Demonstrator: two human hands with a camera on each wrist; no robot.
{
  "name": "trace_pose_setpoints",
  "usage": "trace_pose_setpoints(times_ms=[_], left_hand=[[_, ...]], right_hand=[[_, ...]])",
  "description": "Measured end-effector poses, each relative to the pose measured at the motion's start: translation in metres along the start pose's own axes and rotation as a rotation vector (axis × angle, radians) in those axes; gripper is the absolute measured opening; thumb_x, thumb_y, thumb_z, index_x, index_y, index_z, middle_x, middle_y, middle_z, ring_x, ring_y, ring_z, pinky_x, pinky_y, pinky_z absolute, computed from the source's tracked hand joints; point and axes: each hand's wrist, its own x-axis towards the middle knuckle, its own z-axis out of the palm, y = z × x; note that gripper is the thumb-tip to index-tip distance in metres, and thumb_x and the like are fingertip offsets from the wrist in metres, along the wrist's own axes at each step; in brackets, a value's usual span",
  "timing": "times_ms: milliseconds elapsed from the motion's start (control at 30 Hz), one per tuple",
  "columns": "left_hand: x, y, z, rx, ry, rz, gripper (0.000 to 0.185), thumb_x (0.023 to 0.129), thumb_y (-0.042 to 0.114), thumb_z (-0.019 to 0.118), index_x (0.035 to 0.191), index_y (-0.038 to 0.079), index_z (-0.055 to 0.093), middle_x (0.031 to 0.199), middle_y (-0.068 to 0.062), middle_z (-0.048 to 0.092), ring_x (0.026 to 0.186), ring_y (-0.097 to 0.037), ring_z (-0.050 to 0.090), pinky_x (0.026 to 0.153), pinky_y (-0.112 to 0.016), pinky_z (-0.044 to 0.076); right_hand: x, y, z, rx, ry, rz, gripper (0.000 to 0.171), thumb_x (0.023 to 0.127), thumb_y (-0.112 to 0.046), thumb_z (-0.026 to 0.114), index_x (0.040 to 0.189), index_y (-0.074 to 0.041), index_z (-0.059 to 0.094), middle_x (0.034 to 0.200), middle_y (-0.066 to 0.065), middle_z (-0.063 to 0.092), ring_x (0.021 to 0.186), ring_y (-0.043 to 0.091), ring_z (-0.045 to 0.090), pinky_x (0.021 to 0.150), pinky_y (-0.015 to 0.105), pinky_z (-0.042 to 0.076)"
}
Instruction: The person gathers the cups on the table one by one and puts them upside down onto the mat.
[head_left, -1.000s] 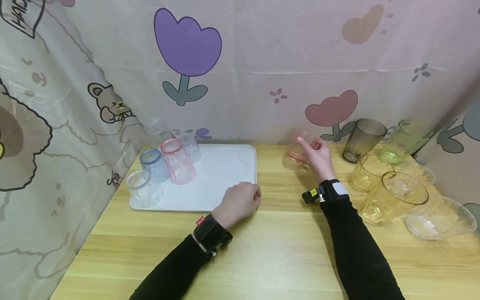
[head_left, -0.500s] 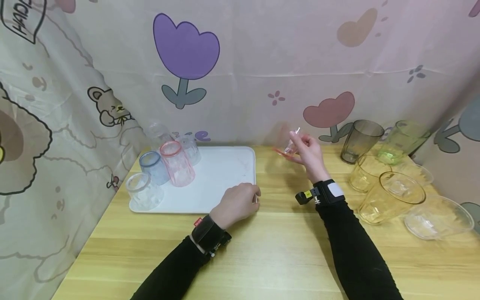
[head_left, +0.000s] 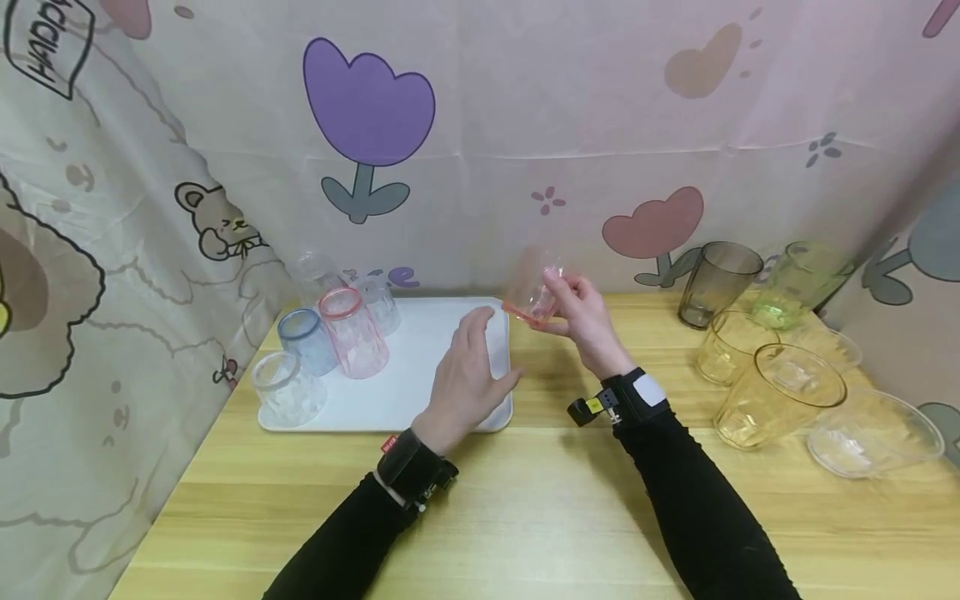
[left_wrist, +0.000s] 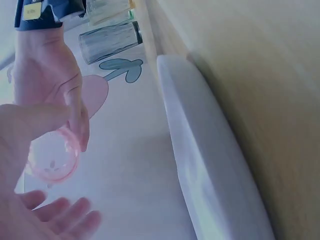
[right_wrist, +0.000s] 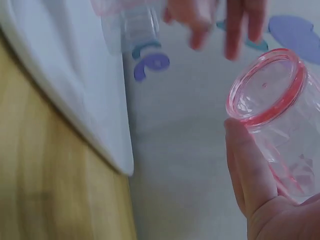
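- Holding a small clear cup with a pink rim (head_left: 534, 293), the right hand (head_left: 581, 321) is raised above the far right corner of the white tray (head_left: 420, 392); fingers and thumb curl round the cup's body, rim tilted down and to the left.
- Right wrist view: the thumb lies along the cup's side, the pink rim (right_wrist: 267, 87) facing the camera.
- Left hand (head_left: 468, 375): lifted over the tray's right edge, fingers straight and slightly spread, tips pointing toward the held cup, just beside it but not touching; it holds nothing.
- Left wrist view: open palm and fingers (left_wrist: 65, 220) sit below the cup's mouth (left_wrist: 52, 157).
- Both forearms in black sleeves, each with a wrist-worn device.
- Tray, left part: upturned pink cup (head_left: 352, 329), blue cup (head_left: 306, 337), clear cup (head_left: 287, 387) nearest, and two more clear cups (head_left: 378, 302) at the far side.
- Wooden table (head_left: 525, 517), right end: grey tumbler (head_left: 716, 283), green tumbler (head_left: 802, 279), two yellow tumblers (head_left: 780, 396), and clear bowls (head_left: 873, 433), well apart from both hands.
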Motion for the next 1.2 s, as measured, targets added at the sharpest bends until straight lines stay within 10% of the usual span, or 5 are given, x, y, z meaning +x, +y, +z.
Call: trace_pose_setpoints(times_ms=[233,433,967,1200], left_hand=[[0.003,-0.002,-0.001,-0.027,0.173,0.082,0.104,0.075,0.022,0.095,0.152,-0.004,0.030,0.155,-0.024,0.039,0.140,-0.034,0.047,0.111,-0.042,0.047],[0.006,-0.003,-0.002,0.015,0.248,0.157,0.100,0.073,0.015,0.095,0.150,-0.001,0.033,0.154,-0.022,0.039,0.138,-0.035,0.046,0.115,-0.040,0.043],[0.010,-0.008,-0.009,0.054,0.277,0.319,0.081,0.073,0.002,0.089,0.144,0.013,0.051,0.153,-0.017,0.042,0.137,-0.037,0.045,0.078,-0.036,0.062],[0.012,-0.006,-0.022,0.054,0.274,0.356,0.078,0.073,0.003,0.091,0.142,0.012,0.055,0.151,-0.018,0.047,0.135,-0.039,0.049,0.083,-0.039,0.062]], right_hand=[[-0.009,0.003,0.021,0.073,-0.085,0.037,0.066,0.099,-0.053,0.064,0.135,-0.001,0.046,0.136,0.024,0.054,0.092,0.018,0.067,0.083,0.039,0.062],[-0.013,0.010,0.031,0.143,-0.201,0.077,0.070,0.098,-0.060,0.062,0.134,-0.002,0.049,0.115,0.009,0.057,0.089,0.017,0.067,0.082,0.037,0.062],[-0.016,0.015,0.034,0.123,-0.326,0.131,0.068,0.101,-0.066,0.051,0.132,-0.006,0.053,0.118,0.013,0.058,0.087,0.015,0.066,0.081,0.033,0.060],[-0.016,0.013,0.031,0.054,-0.351,0.123,0.076,0.102,-0.069,0.044,0.143,-0.005,0.051,0.116,0.008,0.063,0.091,0.018,0.066,0.083,0.038,0.061]])
